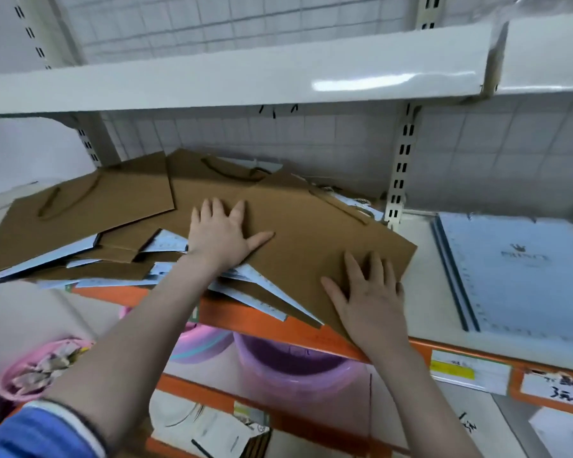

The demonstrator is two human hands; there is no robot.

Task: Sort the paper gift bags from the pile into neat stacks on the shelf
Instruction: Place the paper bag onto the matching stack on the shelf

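Note:
A messy pile of flat brown paper gift bags [90,209] with dark cord handles covers the left and middle of the shelf [420,272]. Pale blue printed bags [265,294] poke out beneath them. The topmost brown bag [311,233] lies flat at the pile's right end, its corner reaching past the shelf's orange front edge. My left hand [222,233] lies flat on this bag with fingers spread. My right hand [368,292] presses flat on the bag's near right part, fingers straight.
A stack of light blue gift bags [513,269] lies on the shelf to the right. A white upright post [401,173] stands behind the pile. An upper shelf [245,77] hangs overhead. Purple and pink plastic basins [291,361] sit on the lower shelf.

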